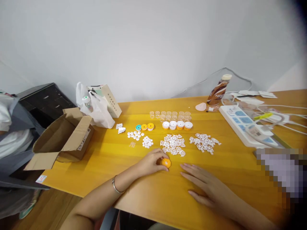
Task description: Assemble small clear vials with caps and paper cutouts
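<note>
From where I stand, the left hand [155, 162] has thumb and fingers closed round the edge of a small orange disc [166, 163], pinching it just above or against the table [139, 198]; I can't tell which. The disc's face, with a pale spot in its middle, is turned up. To the right of that grip, and apart from it, the right hand [205, 183] lies palm down with its fingers spread and nothing in them. Just beyond the pinch sits a heap of lacy white cutouts [173, 143], with a second white pile [205, 142] farther to the right. Beyond and to the left of the grip are white beads [147, 142] and, past them, little white caps [136, 135]. Farther out from the fingers stands a row of white-topped rounds [180, 123], with a teal round [138, 127] and two orange rounds [150, 126] to its left. Clear rings [175, 117] line up behind the row. Well left of the grip is an open cardboard box [83, 140]; well right, a white power strip [231, 124].
</note>
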Action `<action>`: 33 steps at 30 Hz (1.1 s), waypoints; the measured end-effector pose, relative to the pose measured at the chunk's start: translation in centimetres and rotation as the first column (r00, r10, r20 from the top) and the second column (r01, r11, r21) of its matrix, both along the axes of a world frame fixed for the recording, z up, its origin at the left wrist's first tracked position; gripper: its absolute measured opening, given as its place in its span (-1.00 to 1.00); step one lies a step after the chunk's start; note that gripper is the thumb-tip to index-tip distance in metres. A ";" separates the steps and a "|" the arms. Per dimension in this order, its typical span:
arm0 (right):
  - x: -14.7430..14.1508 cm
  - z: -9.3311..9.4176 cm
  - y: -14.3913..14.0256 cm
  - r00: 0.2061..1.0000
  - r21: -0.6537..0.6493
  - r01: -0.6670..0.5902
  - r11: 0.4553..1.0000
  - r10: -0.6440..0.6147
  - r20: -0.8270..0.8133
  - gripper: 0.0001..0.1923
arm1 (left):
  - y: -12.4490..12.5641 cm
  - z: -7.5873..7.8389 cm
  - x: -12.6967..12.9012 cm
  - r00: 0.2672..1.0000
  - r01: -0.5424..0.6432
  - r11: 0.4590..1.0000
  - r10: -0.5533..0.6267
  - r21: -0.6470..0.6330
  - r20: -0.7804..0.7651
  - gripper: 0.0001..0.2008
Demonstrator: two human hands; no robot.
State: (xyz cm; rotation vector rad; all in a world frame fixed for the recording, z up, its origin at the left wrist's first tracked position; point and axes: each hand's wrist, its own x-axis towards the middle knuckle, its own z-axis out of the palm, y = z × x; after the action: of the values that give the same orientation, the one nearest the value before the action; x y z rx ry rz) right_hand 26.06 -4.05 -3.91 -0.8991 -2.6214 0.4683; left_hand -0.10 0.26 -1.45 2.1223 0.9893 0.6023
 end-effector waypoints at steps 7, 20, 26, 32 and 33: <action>-3.9 0.6 1.6 0.958 -0.118 0.163 0.980 -0.185 -0.218 -0.72 | -0.7 -0.9 0.8 0.999 -0.006 1.000 0.004 0.023 0.053 -0.58; -5.2 0.5 2.8 0.936 -0.287 0.099 0.953 -0.187 -0.300 -0.81 | -1.0 -1.6 0.9 0.988 -0.036 0.997 0.046 -0.072 0.148 -0.48; -5.2 0.7 2.9 0.938 -0.298 0.105 0.949 -0.194 -0.286 -0.81 | 0.0 2.4 -1.5 0.994 -0.019 0.990 0.003 0.141 0.110 -0.71; -5.2 0.8 2.8 0.939 -0.308 0.128 0.943 -0.215 -0.270 -0.81 | 3.0 5.2 -10.8 0.865 -0.387 0.911 0.413 0.143 -0.285 -0.87; -5.2 0.8 2.8 0.938 -0.307 0.129 0.943 -0.216 -0.271 -0.81 | 3.3 5.1 -12.0 0.812 -0.430 0.894 0.444 0.127 -0.379 -0.88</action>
State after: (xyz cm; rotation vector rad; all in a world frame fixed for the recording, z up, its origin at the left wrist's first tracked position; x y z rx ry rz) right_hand 20.82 -1.22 -3.13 -1.0440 -2.2085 0.8774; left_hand -12.08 3.53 3.65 2.0985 1.7426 0.4016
